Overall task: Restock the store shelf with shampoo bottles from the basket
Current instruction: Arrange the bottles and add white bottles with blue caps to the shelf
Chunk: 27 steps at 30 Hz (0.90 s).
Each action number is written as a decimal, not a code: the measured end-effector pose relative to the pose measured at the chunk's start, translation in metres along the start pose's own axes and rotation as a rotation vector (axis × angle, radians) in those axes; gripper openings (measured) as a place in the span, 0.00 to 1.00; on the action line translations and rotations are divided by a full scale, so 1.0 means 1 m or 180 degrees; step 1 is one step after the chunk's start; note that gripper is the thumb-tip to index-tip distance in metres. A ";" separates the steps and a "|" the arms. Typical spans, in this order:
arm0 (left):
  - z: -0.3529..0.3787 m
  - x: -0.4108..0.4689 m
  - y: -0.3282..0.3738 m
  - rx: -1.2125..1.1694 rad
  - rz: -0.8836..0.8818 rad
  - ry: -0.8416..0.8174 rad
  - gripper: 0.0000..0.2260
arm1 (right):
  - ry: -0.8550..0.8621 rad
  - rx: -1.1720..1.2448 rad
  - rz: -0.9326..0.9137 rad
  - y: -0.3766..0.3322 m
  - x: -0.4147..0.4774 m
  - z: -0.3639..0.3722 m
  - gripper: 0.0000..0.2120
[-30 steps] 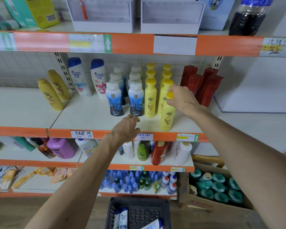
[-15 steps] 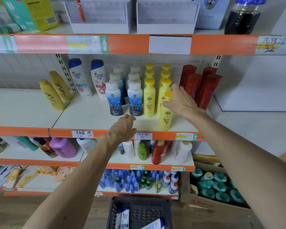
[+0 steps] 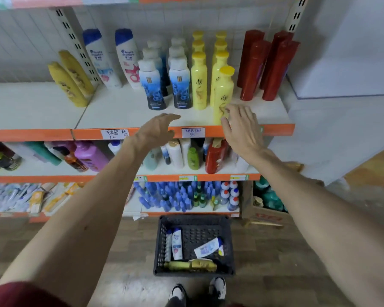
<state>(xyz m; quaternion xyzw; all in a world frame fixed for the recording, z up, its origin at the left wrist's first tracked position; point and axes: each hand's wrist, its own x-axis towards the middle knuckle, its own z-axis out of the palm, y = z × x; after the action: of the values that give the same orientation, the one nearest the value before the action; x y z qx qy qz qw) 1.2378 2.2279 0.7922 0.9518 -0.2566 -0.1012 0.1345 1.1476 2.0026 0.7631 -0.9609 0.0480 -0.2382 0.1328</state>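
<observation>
A yellow shampoo bottle [image 3: 224,94] stands upright at the front of the white shelf [image 3: 124,114], ahead of two rows of the same bottles. My right hand [image 3: 242,127] is just below and in front of its base, fingers loosely spread, holding nothing. My left hand [image 3: 155,129] hovers at the shelf's orange front edge, fingers relaxed and empty. On the floor below sits a dark plastic basket [image 3: 194,222] holding two white-and-blue bottles and a golden bottle [image 3: 191,265] lying flat.
On the same shelf stand blue-white bottles [image 3: 152,85], white bottles with blue caps [image 3: 100,58], golden bottles [image 3: 69,80] and red bottles [image 3: 266,65]. Lower shelves hold mixed bottles. A cardboard box [image 3: 266,209] of green items sits to the right. My shoes [image 3: 197,291] are behind the basket.
My right hand let go of the yellow bottle's cap and dropped down to the shelf's front edge. The bottle stays upright. The camera tilted down, bringing the basket fully into view.
</observation>
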 end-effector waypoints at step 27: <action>0.588 -0.107 -0.174 -0.0779 -0.0383 -0.1899 0.15 | -0.3535 0.0072 0.0922 0.057 -0.389 0.439 0.19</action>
<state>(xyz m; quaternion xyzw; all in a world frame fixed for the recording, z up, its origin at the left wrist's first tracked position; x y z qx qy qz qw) 1.0741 2.3080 0.1975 0.8704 -0.2138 -0.4133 0.1605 1.0092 2.1103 0.2008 -0.9241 0.0997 0.3224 0.1796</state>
